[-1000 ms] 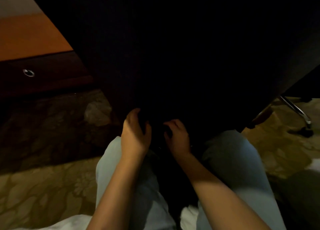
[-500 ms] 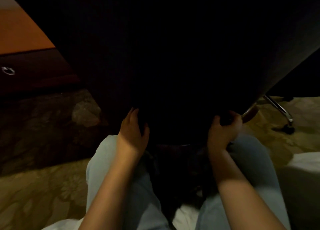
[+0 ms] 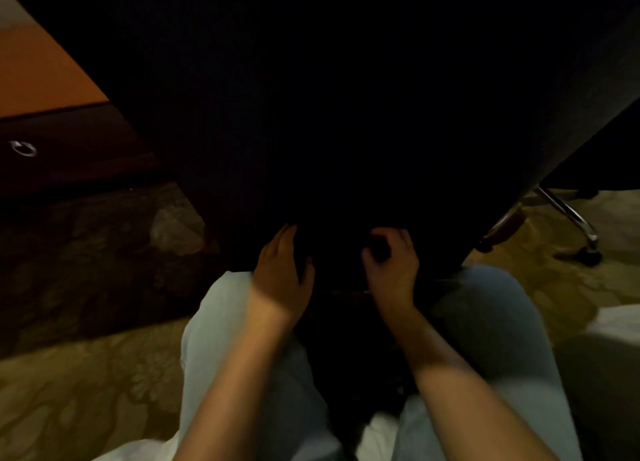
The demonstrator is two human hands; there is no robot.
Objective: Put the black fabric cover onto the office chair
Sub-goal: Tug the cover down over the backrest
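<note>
1. Black cloth fills nearly everything. The black fabric cover [image 3: 329, 114] is draped over the back of the office chair [image 3: 504, 225] and hangs down to both hands, with its lower hem right at the grip.
2. The right hand [image 3: 391, 270] is clenched on the cover, fingers curled round a dark bunch of hem. Just left of that grip, the left hand [image 3: 282, 270] lies with fingers nearly straight on the cloth and thumb spread. It looks to be pressing, not clutching, as far as this gloom shows.
3. The step in hand, I'd say, is drawing the hem down and settling it at the bottom of the backrest. It looks well along, since cloth hides everything above the grip.
4. The next move likely calls for an even downward pull from both hands, then a tuck under the edge. It's too dark to tell whether there's elastic or a fastener there.
5. The material is a matte, soft weave that swallows the light. It is broad and smooth above the grip and tapers to gathers by the fingers. It should bunch rather than hold its shape.
6. Right of the grip, a chrome leg [image 3: 568, 214] gleams, thin and hard, ending in a dark castor [image 3: 590, 256].
7. Below the grip are pale jeans [image 3: 221, 322], a knee on either side, over patterned carpet [image 3: 86, 391]. Far left of the grip stands an orange wooden desk [image 3: 45, 79] with a metal ring pull [image 3: 23, 148].
</note>
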